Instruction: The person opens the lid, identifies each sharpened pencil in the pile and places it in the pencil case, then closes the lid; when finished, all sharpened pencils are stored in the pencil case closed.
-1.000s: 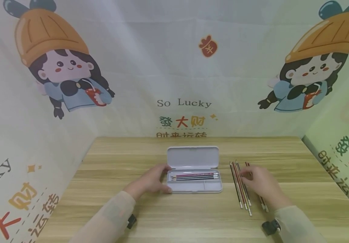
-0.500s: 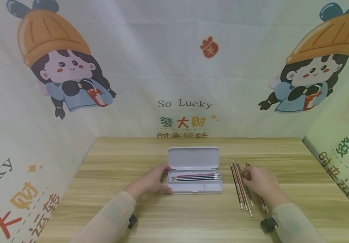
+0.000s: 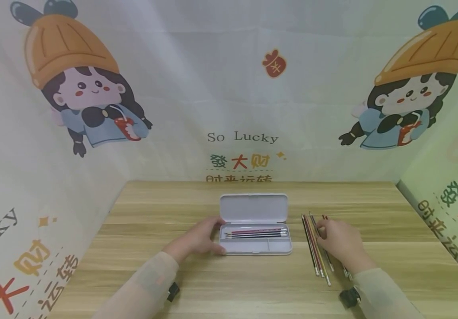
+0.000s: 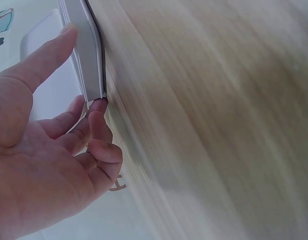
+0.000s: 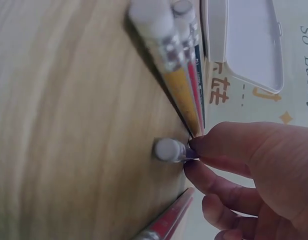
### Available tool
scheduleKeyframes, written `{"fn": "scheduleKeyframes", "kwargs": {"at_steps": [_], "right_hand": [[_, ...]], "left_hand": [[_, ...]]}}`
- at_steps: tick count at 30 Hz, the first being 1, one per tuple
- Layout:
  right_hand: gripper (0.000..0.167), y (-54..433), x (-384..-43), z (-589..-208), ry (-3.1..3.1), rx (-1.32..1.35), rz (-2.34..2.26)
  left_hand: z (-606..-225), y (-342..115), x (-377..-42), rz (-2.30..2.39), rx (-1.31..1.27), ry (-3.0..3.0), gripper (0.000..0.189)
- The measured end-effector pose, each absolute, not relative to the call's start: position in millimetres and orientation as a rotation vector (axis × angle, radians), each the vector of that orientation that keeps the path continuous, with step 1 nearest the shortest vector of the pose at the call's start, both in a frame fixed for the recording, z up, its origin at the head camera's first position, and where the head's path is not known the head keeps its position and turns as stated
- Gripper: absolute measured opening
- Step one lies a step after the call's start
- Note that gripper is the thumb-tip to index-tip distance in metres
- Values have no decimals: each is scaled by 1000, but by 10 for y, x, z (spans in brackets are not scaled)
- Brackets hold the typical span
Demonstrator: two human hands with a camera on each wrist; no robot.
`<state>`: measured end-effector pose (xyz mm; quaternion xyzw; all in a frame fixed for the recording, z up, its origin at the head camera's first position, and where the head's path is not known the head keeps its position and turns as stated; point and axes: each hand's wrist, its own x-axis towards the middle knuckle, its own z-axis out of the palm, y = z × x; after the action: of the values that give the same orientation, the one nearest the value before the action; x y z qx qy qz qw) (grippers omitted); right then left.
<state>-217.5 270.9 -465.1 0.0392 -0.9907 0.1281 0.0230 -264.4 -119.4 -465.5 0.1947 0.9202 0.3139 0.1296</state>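
A white pencil case (image 3: 244, 246) lies with its lid raised, and several pencils (image 3: 256, 233) rest in its back compartment. My left hand (image 3: 197, 238) holds the case's left end, thumb at the front corner and fingers at the back. To the right of the case, my right hand (image 3: 342, 241) pinches a dark pencil (image 3: 328, 261) between thumb and forefinger. That pencil's white eraser (image 5: 168, 150) points towards the right wrist camera. Just left of it lies a loose bunch of pencils (image 3: 314, 250), among them a yellow pencil (image 5: 180, 95).
More pencils (image 3: 346, 271) lie right of the bunch, mostly hidden under my right hand. The case's front compartments hold nothing visible. A printed cloth (image 3: 244, 97) hangs behind the wooden table (image 3: 260, 288) and along both sides.
The dark pencil's eraser end has shifted slightly right, away from the bunch, as my right hand pinches it. My left hand stays at the case.
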Motion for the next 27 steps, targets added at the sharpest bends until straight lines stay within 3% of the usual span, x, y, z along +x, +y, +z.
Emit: {"fn": "scheduleKeyframes", "kwargs": {"at_steps": [12,20,27], "right_hand": [[35,2737,-2145,-4620,-3056,35,475],[47,2784,-2128,-4554,-3049,-37,598],[39,2788,-2085,-4563,-3010,-15,655]], "left_hand": [[-4650,-1183,-2629,927,565,2668,79],[-4662,-1184,-2640,927,564,2674,81],[-4670,-1194,-2643,903,559,2677,81]]}}
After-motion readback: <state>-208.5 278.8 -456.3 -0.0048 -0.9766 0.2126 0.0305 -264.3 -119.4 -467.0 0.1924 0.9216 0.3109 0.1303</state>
